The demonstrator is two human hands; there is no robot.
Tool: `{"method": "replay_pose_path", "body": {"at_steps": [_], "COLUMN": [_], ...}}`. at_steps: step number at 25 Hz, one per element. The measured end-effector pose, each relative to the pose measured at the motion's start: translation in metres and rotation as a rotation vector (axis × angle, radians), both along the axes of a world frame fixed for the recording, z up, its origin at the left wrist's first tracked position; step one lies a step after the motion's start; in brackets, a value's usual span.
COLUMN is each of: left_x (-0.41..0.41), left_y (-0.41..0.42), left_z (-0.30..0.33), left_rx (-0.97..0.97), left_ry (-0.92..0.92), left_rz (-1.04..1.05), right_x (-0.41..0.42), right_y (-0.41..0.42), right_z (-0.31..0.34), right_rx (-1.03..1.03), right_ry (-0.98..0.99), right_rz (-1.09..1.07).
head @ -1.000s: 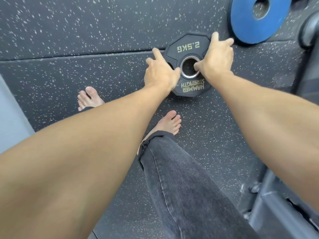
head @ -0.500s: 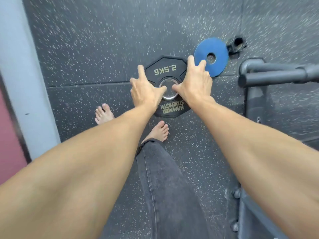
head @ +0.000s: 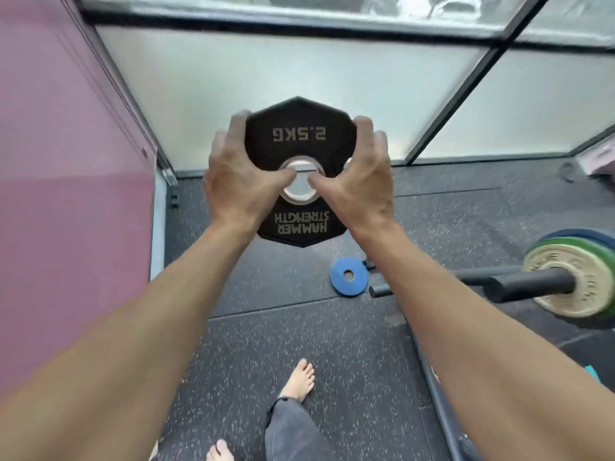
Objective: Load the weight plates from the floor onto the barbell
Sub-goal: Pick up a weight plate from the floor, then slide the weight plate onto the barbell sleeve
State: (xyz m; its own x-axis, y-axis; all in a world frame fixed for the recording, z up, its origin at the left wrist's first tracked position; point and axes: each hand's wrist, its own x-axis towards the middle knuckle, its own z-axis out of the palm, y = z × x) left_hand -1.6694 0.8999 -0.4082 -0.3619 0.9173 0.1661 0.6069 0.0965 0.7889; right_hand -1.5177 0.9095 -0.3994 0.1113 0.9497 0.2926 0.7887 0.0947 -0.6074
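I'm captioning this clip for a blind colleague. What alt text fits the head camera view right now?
Two bare hands, left hand and right hand, hold up a black 2.5 kg plate, thumbs at its centre hole. Below lie a speckled gym floor, a blue plate and, at right, a barbell already carrying plates.

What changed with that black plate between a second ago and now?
The black 2.5 kg plate was lying flat on the floor; now it is lifted clear, held up in front of the person. The left hand and right hand kept their grip on its sides, thumbs at the centre hole. The blue plate stays on the floor, near the barbell sleeve end.
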Motion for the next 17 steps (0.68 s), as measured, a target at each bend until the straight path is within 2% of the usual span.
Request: {"method": "replay_pose_path", "body": {"at_steps": [3,7,12,17], "left_x": [-0.017,-0.028,-0.008,0.058], "left_y": [-0.022,-0.063,-0.124,-0.193], "left_z": [0.096,0.193,0.297,0.379], "left_rx": [0.204,0.464,0.67,0.81], "left_ry": [-0.018,0.015,-0.015,-0.126], "left_rz": [-0.062,-0.201,-0.365,-0.596], "right_x": [-0.015,-0.022,-0.008,0.042], "right_y": [-0.033,-0.095,-0.183,-0.283], "right_z": [0.095,0.198,0.291,0.369], "right_rx": [0.197,0.393,0.586,0.731], "right_ry": [0.046,0.025,0.012,-0.042], "right_rz": [-0.053,-0.156,-0.306,-0.527]}}
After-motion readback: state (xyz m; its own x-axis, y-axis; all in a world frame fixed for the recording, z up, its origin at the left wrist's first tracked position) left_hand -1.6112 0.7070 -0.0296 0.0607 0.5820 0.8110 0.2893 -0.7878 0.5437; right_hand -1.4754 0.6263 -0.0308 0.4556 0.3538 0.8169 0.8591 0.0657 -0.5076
